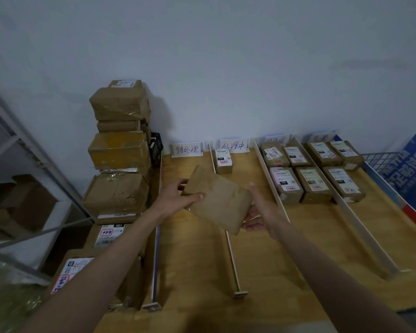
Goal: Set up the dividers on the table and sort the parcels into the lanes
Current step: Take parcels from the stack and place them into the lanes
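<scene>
A flat brown parcel [220, 200] is held tilted above the wooden table [197, 248], its plain side facing me. My left hand [178, 195] grips its left edge, thumb on top. My right hand [257, 212] cups its right lower edge from beneath. White dividers [232, 258] run front to back and split the table into lanes, each with a handwritten sign [187, 149] at the back. One small parcel [223, 160] stands in the second lane. Several labelled parcels [298, 179] fill the two right lanes.
A tall stack of brown parcels [119, 150] rises at the table's left edge, with more labelled ones lower down [108, 234]. A metal shelf frame [22, 164] stands at far left. A blue printed board [413, 169] and a wire basket [380, 159] sit at the right.
</scene>
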Available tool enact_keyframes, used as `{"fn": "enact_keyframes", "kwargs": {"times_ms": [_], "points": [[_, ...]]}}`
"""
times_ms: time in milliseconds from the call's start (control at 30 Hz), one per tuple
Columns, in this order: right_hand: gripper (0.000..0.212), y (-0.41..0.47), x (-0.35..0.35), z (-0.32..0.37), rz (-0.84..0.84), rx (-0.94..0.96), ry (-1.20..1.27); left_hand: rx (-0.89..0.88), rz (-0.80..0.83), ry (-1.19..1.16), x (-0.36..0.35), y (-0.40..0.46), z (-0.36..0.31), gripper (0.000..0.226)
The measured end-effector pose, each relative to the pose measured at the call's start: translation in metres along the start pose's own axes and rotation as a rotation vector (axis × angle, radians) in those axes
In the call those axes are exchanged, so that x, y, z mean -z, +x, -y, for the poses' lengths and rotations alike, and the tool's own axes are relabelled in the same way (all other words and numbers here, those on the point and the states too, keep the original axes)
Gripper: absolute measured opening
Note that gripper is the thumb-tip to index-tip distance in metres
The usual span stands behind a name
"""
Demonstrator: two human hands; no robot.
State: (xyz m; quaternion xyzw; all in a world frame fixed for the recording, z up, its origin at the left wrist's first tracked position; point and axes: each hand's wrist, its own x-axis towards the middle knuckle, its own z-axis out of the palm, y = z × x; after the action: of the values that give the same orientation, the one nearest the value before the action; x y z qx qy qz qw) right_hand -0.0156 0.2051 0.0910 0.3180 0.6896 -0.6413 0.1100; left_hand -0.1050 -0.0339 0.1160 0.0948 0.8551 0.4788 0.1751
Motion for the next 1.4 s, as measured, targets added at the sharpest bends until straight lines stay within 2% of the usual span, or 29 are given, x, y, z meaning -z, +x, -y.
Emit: {"fn": "enact_keyframes", "kwargs": {"times_ms": [133,233,300,333,467,700,867,967,1067,1167,1233,1333,1400], "points": [[0.070,-0.001,0.001,-0.004,0.072,0.054,-0.043,0.020,-0.035,-0.002,-0.004,0.000,-0.003,0.067],[0.057,-0.002,0.004,-0.006,0.062,0.040,-0.023,0.019,0.066,0.066,0.000,0.000,-0.004,0.079],[0.059,-0.001,0.009,-0.008,0.035,0.010,0.043,0.000,0.110,0.146,0.003,0.000,-0.003,0.089],[0.062,-0.001,0.011,-0.009,0.024,-0.005,0.059,-0.014,0.109,0.162,0.004,0.000,-0.003,0.087],[0.069,-0.001,0.010,-0.012,0.018,0.000,0.042,-0.070,0.013,0.123,-0.002,-0.003,-0.005,0.046],[0.052,-0.011,0.003,-0.008,0.019,0.162,-0.051,-0.055,-0.083,0.174,-0.005,-0.003,0.003,0.032],[0.055,-0.010,-0.002,-0.006,-0.010,0.294,-0.057,0.056,-0.048,-0.001,-0.007,-0.008,0.010,0.045],[0.040,-0.008,-0.002,-0.003,-0.063,0.399,-0.009,0.128,0.044,-0.079,-0.008,-0.012,0.015,0.048],[0.022,-0.005,0.000,-0.002,-0.080,0.458,-0.103,0.143,0.040,0.052,-0.006,-0.010,0.018,0.062],[0.031,-0.005,0.000,0.006,-0.085,0.473,-0.272,0.071,0.082,0.214,-0.003,-0.008,0.018,0.086],[0.036,-0.008,-0.002,0.017,-0.041,0.471,-0.370,0.026,0.188,0.165,-0.005,-0.009,0.014,0.084],[0.022,-0.011,-0.008,0.030,0.025,0.451,-0.443,0.027,0.291,0.167,-0.013,-0.011,0.013,0.082],[0.022,-0.009,-0.014,0.033,0.034,0.456,-0.421,0.027,0.311,0.128,-0.020,-0.011,0.017,0.076]]}}
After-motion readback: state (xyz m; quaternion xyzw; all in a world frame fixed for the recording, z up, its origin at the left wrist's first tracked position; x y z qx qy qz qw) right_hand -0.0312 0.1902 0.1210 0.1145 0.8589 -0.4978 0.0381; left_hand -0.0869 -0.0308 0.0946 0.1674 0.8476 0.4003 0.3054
